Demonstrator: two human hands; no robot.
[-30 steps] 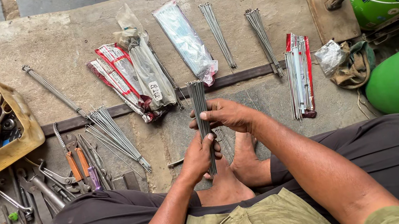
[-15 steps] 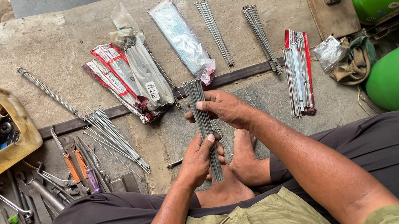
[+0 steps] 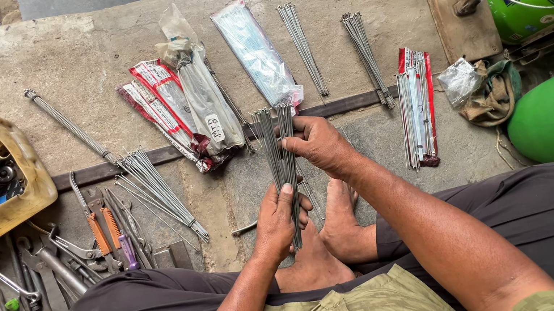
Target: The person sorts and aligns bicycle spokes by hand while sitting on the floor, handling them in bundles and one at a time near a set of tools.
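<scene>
— What do the hands have? 
— The left hand [image 3: 274, 222] is closed round the foot of a bundle of thin steel spokes [image 3: 280, 166]; the right hand [image 3: 319, 143] pinches its top, above bare feet [image 3: 332, 231].

— The risk? 
— A loose grip could spill spokes onto the concrete floor [image 3: 57, 53], among the loose spokes [image 3: 157, 188] left of the hands.

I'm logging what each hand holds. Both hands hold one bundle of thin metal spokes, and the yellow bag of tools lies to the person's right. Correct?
Not quite. The head view shows the yellow bag on the person's left. Both the left hand and right hand do hold the spoke bundle.
</scene>
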